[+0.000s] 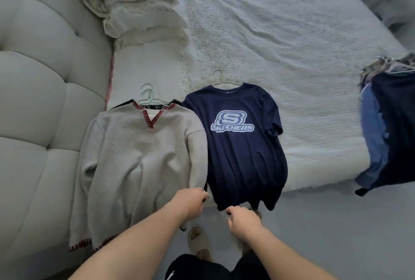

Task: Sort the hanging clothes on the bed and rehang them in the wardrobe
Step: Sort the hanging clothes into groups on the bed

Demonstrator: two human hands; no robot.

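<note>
Bed [280, 32] takes up most of the view, w/ a pile of hung clothes [386, 122] at its right edge, well apart from the rest. Near edge: grey sweater [139, 156] on a hanger, just beside the navy Skechers tee [242, 145], also on a hanger. Left hand [190, 198] pinches the tee's lower left hem; right hand [243, 218] grips the bottom hem. Step looks like sorting/laying flat. Next prob: let go, fetch another from the pile.
</note>
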